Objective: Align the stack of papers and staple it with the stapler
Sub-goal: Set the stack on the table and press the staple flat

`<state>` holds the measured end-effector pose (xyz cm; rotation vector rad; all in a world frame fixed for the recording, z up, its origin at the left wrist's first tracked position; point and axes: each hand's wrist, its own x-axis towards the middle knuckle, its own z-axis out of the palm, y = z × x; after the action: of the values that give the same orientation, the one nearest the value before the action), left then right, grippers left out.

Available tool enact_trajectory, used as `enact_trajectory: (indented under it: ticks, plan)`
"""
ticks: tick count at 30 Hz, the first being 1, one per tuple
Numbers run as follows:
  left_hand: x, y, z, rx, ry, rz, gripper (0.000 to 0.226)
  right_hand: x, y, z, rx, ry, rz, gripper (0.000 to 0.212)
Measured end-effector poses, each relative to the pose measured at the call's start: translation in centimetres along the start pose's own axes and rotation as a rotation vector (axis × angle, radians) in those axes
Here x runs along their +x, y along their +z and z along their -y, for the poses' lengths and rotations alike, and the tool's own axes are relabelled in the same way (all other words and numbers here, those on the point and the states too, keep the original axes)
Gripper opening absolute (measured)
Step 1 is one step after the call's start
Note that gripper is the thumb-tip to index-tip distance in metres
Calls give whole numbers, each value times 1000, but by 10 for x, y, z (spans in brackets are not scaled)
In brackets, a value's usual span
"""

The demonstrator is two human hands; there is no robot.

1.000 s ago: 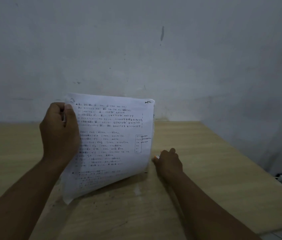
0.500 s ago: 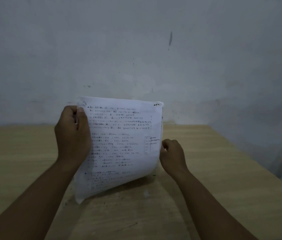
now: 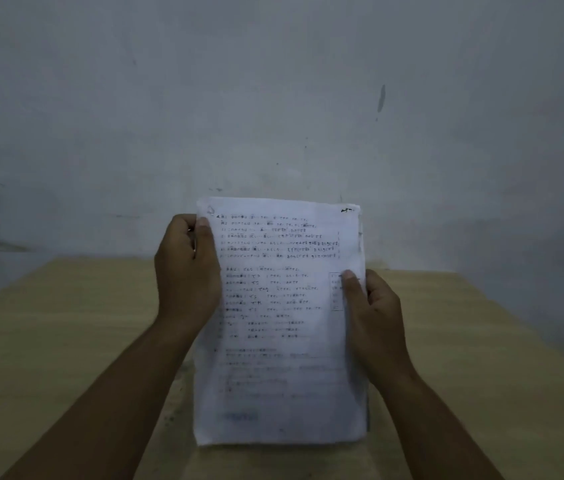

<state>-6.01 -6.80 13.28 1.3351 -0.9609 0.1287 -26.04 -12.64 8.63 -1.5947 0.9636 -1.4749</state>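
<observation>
Holding stack of papers [image 3: 280,320] upright on tabletop [image 3: 464,341], left hand [image 3: 187,271] and right hand [image 3: 374,317] fingers clamping opposite edges, probably to square the sheets.

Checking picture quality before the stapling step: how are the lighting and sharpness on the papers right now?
Head view: dim, bluish light with no glare; the stack of papers is sharper at the top, its lower lines blurred and unreadable; left hand and right hand are dark; no stapler shows.
</observation>
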Motion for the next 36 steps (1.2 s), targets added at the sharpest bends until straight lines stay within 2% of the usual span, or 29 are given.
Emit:
enact_trajectory:
  ticks: [3, 6, 12, 15, 21, 23, 27, 29, 31, 34, 36]
  plan:
    - [6, -3, -13, -47, -63, 60, 29, 11, 2, 1, -64, -6, -29, 33]
    - [11, -3, -10, -65, -192, 207, 24, 16, 6, -1, -160, 36, 9, 30]
    - [-4, 0, 56, -50, -521, 443, 29, 8, 11, -34, -453, 206, 156, 30]
    - [-22, 0, 84, -95, -644, 485, 29, 5, 14, -50, -639, 217, 213, 30]
    - [-50, 0, 120, -57, -647, 443, 28, -8, 32, -75, -851, 224, 240, 31]
    - [-56, -2, 129, -32, -629, 444, 29, -14, 41, -79, -939, 171, 229, 33]
    - [-64, -2, 138, 2, -551, 446, 26, -23, 59, -90, -1103, -4, 264, 51]
    - [-67, -1, 139, 23, -485, 455, 27, -27, 72, -92, -1079, -108, 295, 49]
    - [-69, -1, 143, 60, -421, 458, 27, -34, 90, -93, -927, -151, 377, 43]
    - [-72, -1, 150, 73, -331, 461, 27, -45, 117, -89, -635, -136, 498, 37]
    - [-74, -1, 153, 67, -245, 473, 28, -49, 132, -85, -469, -101, 466, 36]
